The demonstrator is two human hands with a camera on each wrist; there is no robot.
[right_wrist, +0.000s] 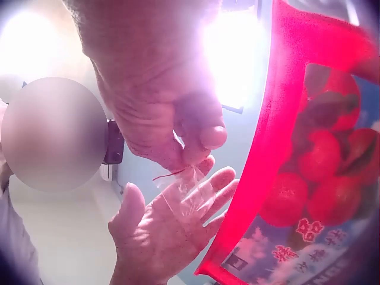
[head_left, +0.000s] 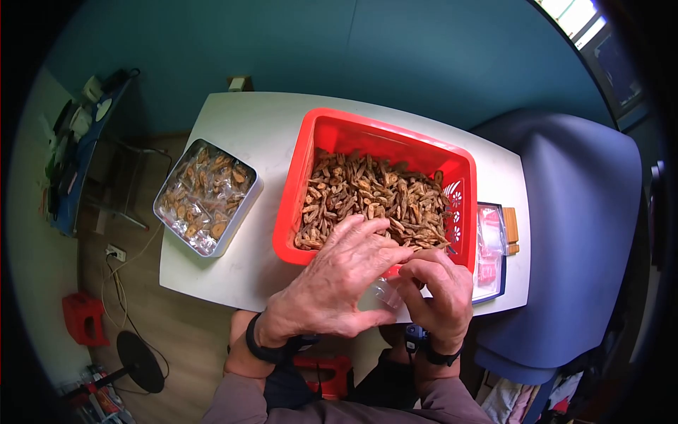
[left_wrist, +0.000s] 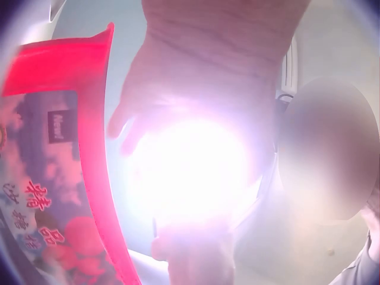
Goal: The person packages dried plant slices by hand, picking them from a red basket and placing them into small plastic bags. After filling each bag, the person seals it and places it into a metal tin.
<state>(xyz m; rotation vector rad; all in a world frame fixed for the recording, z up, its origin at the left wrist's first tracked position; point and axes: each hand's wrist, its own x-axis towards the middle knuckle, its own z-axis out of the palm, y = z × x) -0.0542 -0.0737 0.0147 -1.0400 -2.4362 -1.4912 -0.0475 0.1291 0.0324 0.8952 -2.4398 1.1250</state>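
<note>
My right hand (head_left: 436, 293) pinches a small clear plastic bag (right_wrist: 189, 199) with a thin red strip along its top edge, just in front of the basket. Fingers extended and thumb apart, my left hand (head_left: 342, 279) lies beside the bag; in the right wrist view its open palm (right_wrist: 163, 240) shows behind the plastic. Both hands are at the near rim of a red plastic basket (head_left: 392, 127). Inside the basket is a heap of dried brown slices (head_left: 374, 194). Glare covers much of the left hand (left_wrist: 208, 77) in the left wrist view.
Left on the white table (head_left: 272, 127) stands a metal tin (head_left: 244, 212) full of clear packets of brown slices. To the right, a shallow box (head_left: 501, 283) holds clear bags with red strips, beside wooden blocks (head_left: 510, 230). A blue-grey covered form (head_left: 565, 233) borders the table's right side.
</note>
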